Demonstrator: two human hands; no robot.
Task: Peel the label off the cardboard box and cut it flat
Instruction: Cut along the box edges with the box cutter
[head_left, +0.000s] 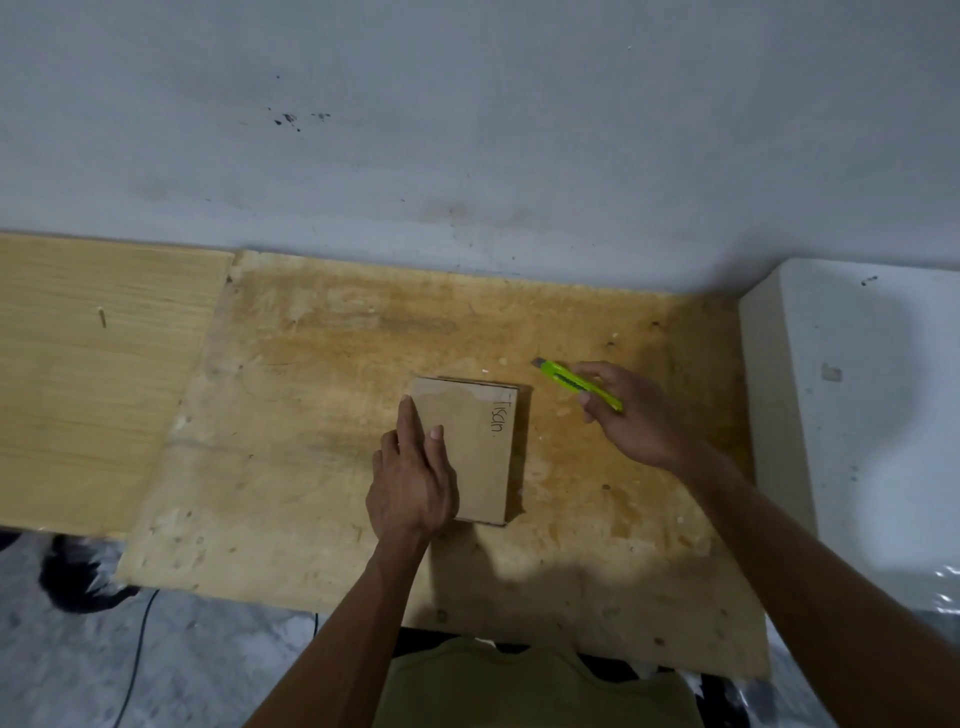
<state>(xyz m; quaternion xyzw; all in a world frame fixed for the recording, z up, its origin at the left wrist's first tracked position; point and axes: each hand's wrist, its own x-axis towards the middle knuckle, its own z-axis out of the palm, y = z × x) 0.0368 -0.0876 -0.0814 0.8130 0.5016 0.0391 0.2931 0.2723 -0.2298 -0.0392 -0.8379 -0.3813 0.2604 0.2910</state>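
Left hand (413, 480) lies flat, fingers straight, on cardboard box (475, 449).
Right hand (631, 415) grips green knife (579, 384) w/ blade out, beside box.

1. The left hand (413, 483) covered the near-left part of the cardboard box (478, 447), hiding that corner.
2. The right hand (631, 415) wrapped the rear of the green utility knife (579, 385), concealing its end.
3. A dark object (78, 582) on the floor was too blurred to identify.
4. The white surface (857, 415) was cut off by the right edge.
5. The handwriting (500, 415) on the box could not be read with certainty.
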